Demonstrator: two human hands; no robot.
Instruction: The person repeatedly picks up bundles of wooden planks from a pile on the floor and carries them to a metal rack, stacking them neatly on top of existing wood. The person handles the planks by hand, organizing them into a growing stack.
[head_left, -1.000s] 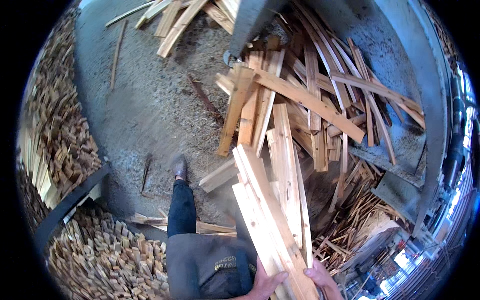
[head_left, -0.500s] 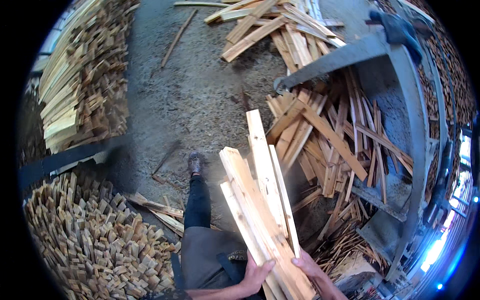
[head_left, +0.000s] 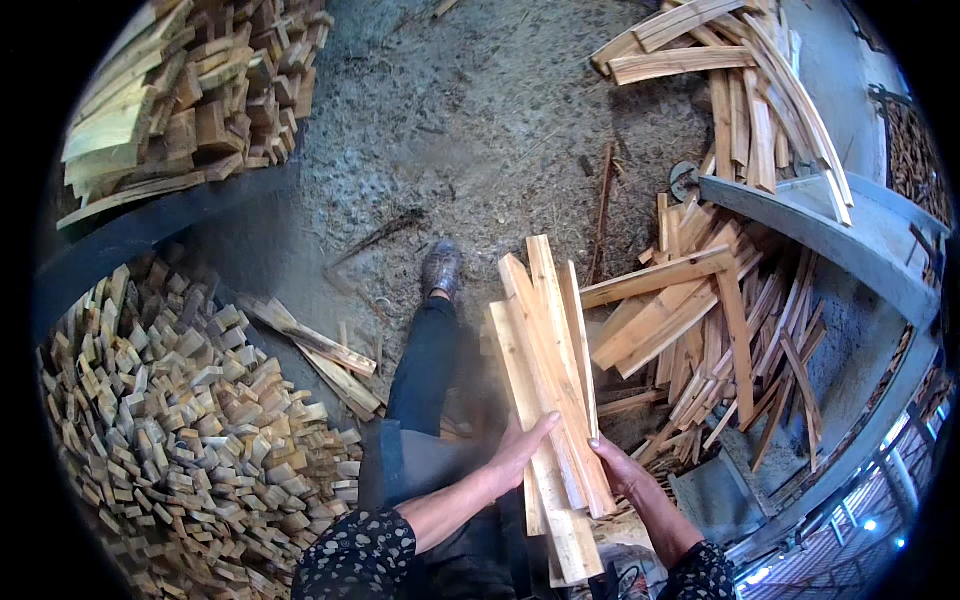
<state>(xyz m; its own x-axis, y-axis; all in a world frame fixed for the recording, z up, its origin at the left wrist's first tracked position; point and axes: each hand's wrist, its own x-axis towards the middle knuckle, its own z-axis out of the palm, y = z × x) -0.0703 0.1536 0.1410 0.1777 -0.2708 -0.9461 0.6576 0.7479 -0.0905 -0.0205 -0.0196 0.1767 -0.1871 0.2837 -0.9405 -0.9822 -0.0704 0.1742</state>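
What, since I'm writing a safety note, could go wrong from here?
Splinters are possible: the left hand and right hand grip the wooden boards bare.
A board might slip out, as their ends sit unevenly and no strap shows.
A step could catch on the loose wood pieces lying left of the leg.

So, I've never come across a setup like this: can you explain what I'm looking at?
There is no robot here. A person works bare-handed, and the view comes from a camera worn on their head, looking down. Its fisheye lens bends straight edges near the rim. The left hand and right hand hold a bundle of wooden boards between them. Below is a rough grey floor. On the right, loose boards lie jumbled by a grey metal frame; at lower left, many pieces are densely stacked.
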